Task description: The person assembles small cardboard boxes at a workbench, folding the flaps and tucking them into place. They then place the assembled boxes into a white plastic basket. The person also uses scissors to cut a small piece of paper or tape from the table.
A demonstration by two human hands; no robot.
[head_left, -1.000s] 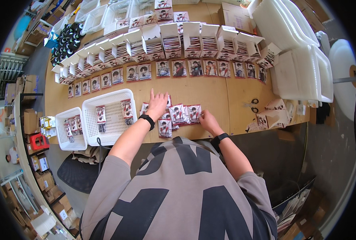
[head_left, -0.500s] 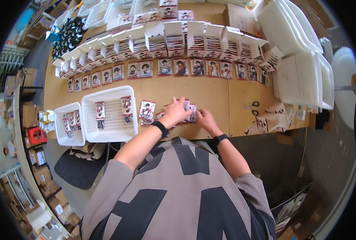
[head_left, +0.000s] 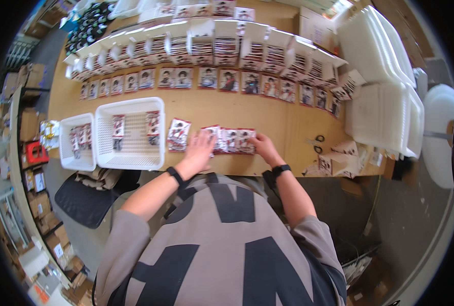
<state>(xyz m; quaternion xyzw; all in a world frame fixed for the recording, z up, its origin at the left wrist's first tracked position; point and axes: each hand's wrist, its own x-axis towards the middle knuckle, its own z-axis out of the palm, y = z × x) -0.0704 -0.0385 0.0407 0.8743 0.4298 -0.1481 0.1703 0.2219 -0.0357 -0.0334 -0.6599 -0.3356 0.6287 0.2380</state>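
Between the person's hands, a pile of packs (head_left: 232,141) is lying near the close edge of the table (head_left: 222,109), and the clock directions here are taken from that pile, with twelve pointing away from the person. The hands are staying apart, one at each end of it. The left hand (head_left: 200,149) is lying palm down at nine o'clock, its fingers spreading out over the packs at that end. The right hand (head_left: 263,149) is bending in from three o'clock, its fingertips touching the last pack; whether they are pinching it or only pressing on it, I cannot tell. Each wrist is wearing a dark band. A separate stack (head_left: 178,134) is sitting at nine, past the left hand and just beside the large basket (head_left: 132,148), which is holding two groups of packs. The small basket (head_left: 86,164) is standing beyond, also holding packs. A row of packs (head_left: 229,80) is curving from ten round to two, and open boxes (head_left: 226,55) full of packs are lining up behind it. Scissors (head_left: 315,143) are lying at three, near a torn carton (head_left: 345,158); white bins (head_left: 382,115) are standing farther out that way. A chair (head_left: 81,201) is standing at eight, below the table.
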